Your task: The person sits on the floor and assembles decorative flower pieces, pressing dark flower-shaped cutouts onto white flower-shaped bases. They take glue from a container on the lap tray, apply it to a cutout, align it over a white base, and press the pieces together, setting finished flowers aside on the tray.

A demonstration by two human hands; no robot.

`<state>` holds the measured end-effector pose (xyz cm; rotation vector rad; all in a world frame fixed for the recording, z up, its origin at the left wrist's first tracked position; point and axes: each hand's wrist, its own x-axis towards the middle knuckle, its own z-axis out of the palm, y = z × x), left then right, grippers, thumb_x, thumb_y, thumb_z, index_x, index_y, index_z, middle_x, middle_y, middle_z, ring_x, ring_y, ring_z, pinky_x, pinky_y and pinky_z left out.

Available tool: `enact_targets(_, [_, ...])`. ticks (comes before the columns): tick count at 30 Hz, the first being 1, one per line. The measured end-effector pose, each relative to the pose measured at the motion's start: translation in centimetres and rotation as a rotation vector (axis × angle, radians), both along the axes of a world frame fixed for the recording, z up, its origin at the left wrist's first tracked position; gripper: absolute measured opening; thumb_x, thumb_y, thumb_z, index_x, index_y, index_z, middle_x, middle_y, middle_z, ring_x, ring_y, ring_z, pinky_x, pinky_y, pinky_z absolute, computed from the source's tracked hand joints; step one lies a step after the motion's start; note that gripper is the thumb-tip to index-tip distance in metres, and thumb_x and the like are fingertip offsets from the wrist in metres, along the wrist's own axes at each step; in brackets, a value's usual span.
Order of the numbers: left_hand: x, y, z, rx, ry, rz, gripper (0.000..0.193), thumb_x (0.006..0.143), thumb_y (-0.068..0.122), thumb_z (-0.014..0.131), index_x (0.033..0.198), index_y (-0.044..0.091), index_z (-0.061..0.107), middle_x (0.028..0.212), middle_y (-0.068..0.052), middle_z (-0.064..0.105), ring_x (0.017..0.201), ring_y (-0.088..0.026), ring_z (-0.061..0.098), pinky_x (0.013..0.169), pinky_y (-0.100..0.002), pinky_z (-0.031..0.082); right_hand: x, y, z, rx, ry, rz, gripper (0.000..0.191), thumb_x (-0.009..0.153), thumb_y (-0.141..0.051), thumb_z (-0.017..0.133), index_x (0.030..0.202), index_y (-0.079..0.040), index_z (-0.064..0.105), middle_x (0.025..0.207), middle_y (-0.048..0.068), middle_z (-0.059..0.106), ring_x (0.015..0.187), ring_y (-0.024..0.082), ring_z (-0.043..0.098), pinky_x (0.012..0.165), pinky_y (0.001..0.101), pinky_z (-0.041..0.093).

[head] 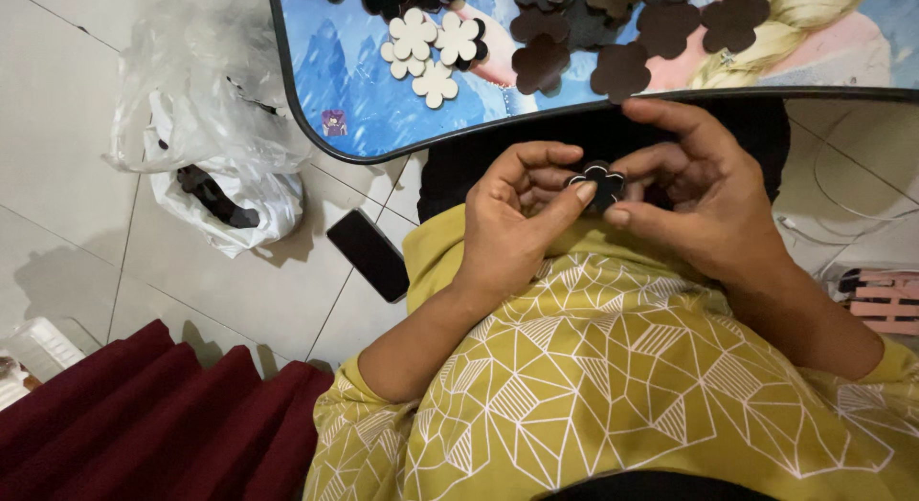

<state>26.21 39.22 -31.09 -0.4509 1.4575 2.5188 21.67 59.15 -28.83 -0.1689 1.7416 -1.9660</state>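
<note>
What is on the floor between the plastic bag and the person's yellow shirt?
A flat black phone lies on the tiled floor between the plastic bag and the yellow shirt, as the head view shows.

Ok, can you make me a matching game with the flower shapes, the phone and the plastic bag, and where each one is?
Things:
1. Small dark flower piece
2. Cream flower pieces
3. Black phone
4. Clear plastic bag

Places:
A. flat on the floor tiles, beside the yellow patterned top
B. on the floor, left of the tray table
C. between the fingers of the left hand and right hand
D. on the blue picture tabletop, left of the brown flower pieces

Pairs: 1-C, 2-D, 3-A, 4-B
</note>
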Motion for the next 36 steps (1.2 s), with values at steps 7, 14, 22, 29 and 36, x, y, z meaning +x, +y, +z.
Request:
enact_targets(7, [-0.5,-0.2,-0.6,0.137,-0.062,-0.066,0.035,0.096,-0.003,0.073,0.128,-0.001,0.061,0.099,-0.006,0.071,0.091,-0.009,0.067,0.086,-0.024,0.055,0.0,0.3,-0.2,-0.035,-0.122,-0.068,0.073,0.087,0.011,0.074,0.154,-0.002,0.045,0.101,0.006,0.071,0.096,0.009,0.068,0.087,0.022,0.056])
enact_targets(14, [-1.0,0.8,-1.0,0.154,-0.055,-0.074,0.034,0.096,-0.004,0.073,0.128,-0.001,0.061,0.098,-0.006,0.07,0.092,-0.01,0.067,0.088,-0.025,0.054,-0.4,1.6,-0.3,-0.006,-0.088,-0.062,0.074,0.087,0.011,0.074,0.154,-0.002,0.047,0.102,0.008,0.069,0.095,0.008,0.066,0.084,0.0217,0.054])
enact_targets(22, [-2.1,1.7,-0.3,0.016,0.008,0.011,0.034,0.096,-0.004,0.075,0.127,-0.002,0.062,0.104,-0.006,0.071,0.095,-0.009,0.067,0.086,-0.023,0.055,-0.1,4.0,-1.0,0.001,0.085,-0.197,0.047,0.103,0.001,0.066,0.147,0.003,0.049,0.11,0.016,0.071,0.101,0.015,0.069,0.086,0.0239,0.055])
enact_targets(29, [-7.0,-1.8,1.6,-0.297,0.246,0.197,0.048,0.098,-0.002,0.074,0.142,0.003,0.055,0.107,-0.006,0.073,0.098,-0.01,0.069,0.088,-0.021,0.055,-0.9,4.6,-3.7,-0.142,0.095,-0.306,0.038,0.107,-0.002,0.065,0.142,0.006,0.052,0.101,0.016,0.07,0.092,0.016,0.068,0.083,0.0258,0.054])
enact_targets(36, [-11.6,-7.4,3.8,-0.415,0.555,0.384,0.052,0.106,-0.006,0.075,0.149,0.003,0.047,0.116,-0.011,0.069,0.102,-0.01,0.067,0.094,-0.022,0.056,-0.6,4.4,-3.0,-0.121,0.079,-0.311,0.037,0.108,-0.004,0.063,0.141,0.006,0.053,0.099,0.015,0.069,0.086,0.015,0.064,0.088,0.0286,0.055])
